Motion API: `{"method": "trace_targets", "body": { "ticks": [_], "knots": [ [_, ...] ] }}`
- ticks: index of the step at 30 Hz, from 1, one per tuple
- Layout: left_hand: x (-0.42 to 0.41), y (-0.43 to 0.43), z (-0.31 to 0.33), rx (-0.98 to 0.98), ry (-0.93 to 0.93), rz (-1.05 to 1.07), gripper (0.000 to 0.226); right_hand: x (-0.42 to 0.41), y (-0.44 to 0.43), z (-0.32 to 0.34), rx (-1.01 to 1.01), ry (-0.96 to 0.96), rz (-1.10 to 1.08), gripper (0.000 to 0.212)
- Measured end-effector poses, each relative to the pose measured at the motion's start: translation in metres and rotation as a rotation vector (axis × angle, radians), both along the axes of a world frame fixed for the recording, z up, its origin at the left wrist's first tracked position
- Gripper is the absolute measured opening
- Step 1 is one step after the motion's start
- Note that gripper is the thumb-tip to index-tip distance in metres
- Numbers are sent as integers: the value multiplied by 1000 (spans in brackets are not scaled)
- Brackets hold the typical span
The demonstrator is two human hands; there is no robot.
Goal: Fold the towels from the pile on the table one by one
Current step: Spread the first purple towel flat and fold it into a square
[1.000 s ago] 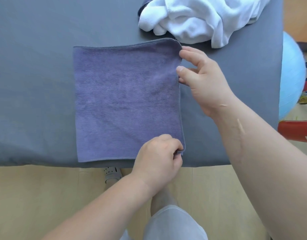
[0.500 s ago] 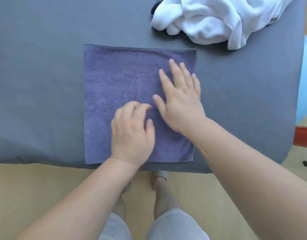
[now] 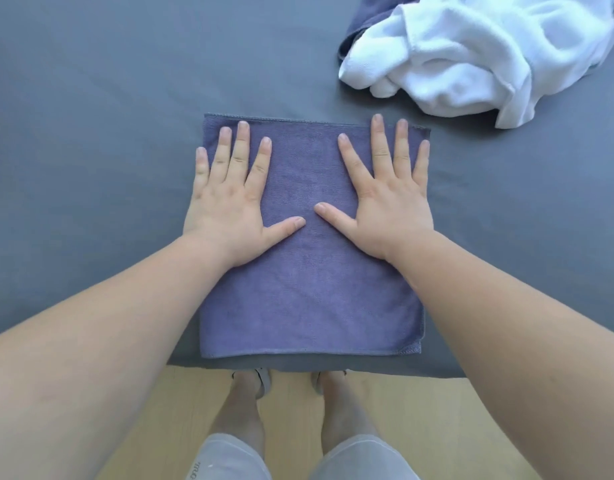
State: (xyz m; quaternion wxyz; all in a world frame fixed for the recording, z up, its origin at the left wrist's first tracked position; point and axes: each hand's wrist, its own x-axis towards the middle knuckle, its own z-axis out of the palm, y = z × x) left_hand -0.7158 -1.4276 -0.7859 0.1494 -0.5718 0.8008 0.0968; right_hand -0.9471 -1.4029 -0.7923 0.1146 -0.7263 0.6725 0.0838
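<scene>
Grey table (image 3: 91, 133): two flat hands, left hand (image 3: 226, 206), right hand (image 3: 385, 206), one purple towel (image 3: 309, 289).

A second ago the left hand (image 3: 226, 209) pinched the near right corner of the folded purple terry towel (image 3: 309, 289) and the right hand (image 3: 388, 206) held its right edge. Now both lie flat, fingers spread, on its far half, left hand by the left edge, right hand by the right.
</scene>
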Motion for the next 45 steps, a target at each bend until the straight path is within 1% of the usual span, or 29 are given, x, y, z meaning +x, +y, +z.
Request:
{"method": "trace_targets", "body": {
  "ticks": [2, 5, 6, 8, 10, 11, 14, 15, 17, 18, 21, 25, 26, 29, 32, 35, 39, 42, 45],
  "knots": [
    [1, -14, 1, -14, 20, -10, 114, -4, -6, 1, 1, -17, 21, 91],
    [5, -36, 4, -15, 12, -16, 106, -14, -16, -1, -29, -69, 54, 71],
    [5, -42, 5, -20, 6, -23, 103, -18, -20, -1, -61, -104, 66, 63],
    [5, -54, 10, -62, 6, -43, 93, -27, -31, 0, -186, -170, 115, 50],
    [3, -64, 17, -130, 44, -70, 76, -37, -45, 2, -296, -167, 176, 47],
    [2, -69, 20, -157, 70, -81, 64, -40, -51, 4, -316, -144, 192, 47],
    [0, -82, 25, -186, 76, -86, 33, -44, -60, 10, -301, -57, 204, 45],
    [-2, -84, 26, -186, 58, -87, 27, -44, -61, 10, -297, -27, 207, 40],
    [-5, -85, 29, -174, 22, -84, 20, -42, -60, 11, -290, 24, 203, 20],
    [-7, -85, 31, -171, 10, -82, 18, -40, -60, 13, -290, 33, 191, 12],
    [-7, -83, 34, -196, 14, -82, 12, -35, -58, 18, -299, -2, 182, 8],
    [1, -82, 31, -212, 56, -37, 31, -36, -56, 28, -309, -55, 160, 10],
    [2, -84, 32, -230, 53, -46, 32, -36, -57, 32, -316, -63, 143, 9],
    [2, -92, 42, -331, 34, -75, 22, -38, -64, 45, -329, -118, 75, 9],
    [0, -87, 59, -365, 116, -41, 17, -39, -58, 56, -356, -177, 24, 11],
    [11, -60, 66, -378, 219, -38, 14, -37, -29, 61, -364, -235, 16, 10],
    [33, -5, 61, -352, 345, -60, 20, -35, 31, 54, -373, -306, 64, 14],
    [46, 34, 53, -298, 372, -113, 18, -33, 73, 46, -347, -348, 120, 13],
    [56, 68, 44, -269, 364, -219, 14, -32, 106, 42, -343, -374, 156, 14]
  ]
}}
